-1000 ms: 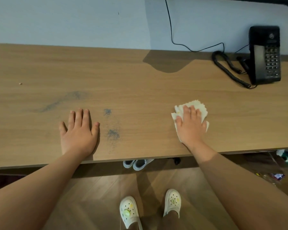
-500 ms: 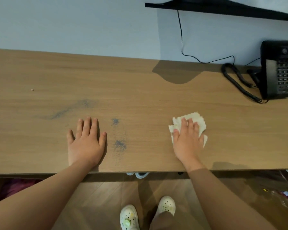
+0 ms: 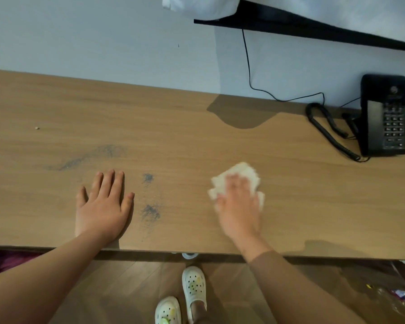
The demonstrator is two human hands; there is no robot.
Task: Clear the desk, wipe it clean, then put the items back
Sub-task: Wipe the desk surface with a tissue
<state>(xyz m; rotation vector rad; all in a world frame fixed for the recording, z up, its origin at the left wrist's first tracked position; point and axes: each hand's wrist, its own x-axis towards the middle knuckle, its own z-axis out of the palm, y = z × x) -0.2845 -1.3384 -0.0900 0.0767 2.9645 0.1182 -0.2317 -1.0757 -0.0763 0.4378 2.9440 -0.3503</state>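
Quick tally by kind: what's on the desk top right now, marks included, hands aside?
Telephone: 1
Paper towel: 1
Dark smudges: 3
Pale speck: 1
Total: 6

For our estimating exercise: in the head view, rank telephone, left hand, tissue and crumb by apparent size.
1. The telephone and left hand look alike; the hand is nearer, so they are unranked.
2. The tissue, partly under the right hand.
3. The crumb, a tiny speck.
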